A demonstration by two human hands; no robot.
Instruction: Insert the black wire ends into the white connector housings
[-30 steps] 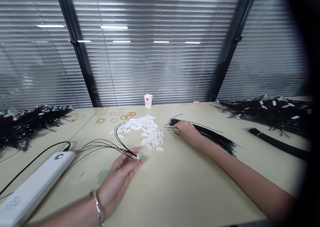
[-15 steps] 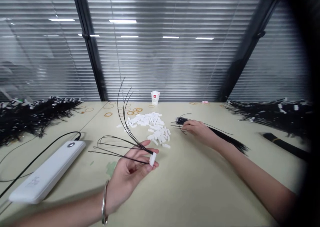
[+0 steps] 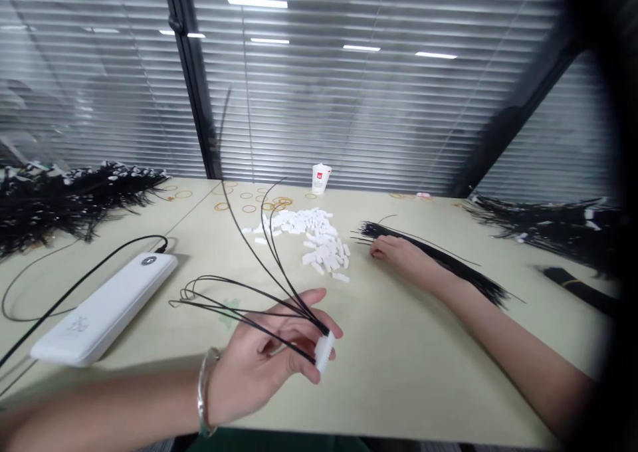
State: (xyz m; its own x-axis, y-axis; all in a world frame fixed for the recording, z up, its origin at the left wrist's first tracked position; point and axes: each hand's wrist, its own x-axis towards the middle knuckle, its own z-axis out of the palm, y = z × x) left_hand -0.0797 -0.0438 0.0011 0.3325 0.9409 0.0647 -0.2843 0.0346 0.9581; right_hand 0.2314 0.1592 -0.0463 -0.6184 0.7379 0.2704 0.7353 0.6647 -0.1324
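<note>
My left hand pinches a white plastic connector between thumb and fingers, at the front middle of the table. Several black wires run out of the connector and fan up and to the left over the hand. On the right, my right hand rests against the near side of a bundle of loose black wires. Its fingers are closed with the tips curled down, and what lies between them is hidden. A heap of small white connectors lies between the two hands, further back.
A white power bank with a black cable lies at left. Piles of finished-looking black wire harnesses and more harnesses flank the table. Rubber bands and a paper cup are at the back. A banded wire bundle lies far right.
The view has tilted down and shifted. My left hand, still holding the wired connector, has come nearer and turned it slightly. My right hand's fingers have drawn to the near side of the wire bundle.
</note>
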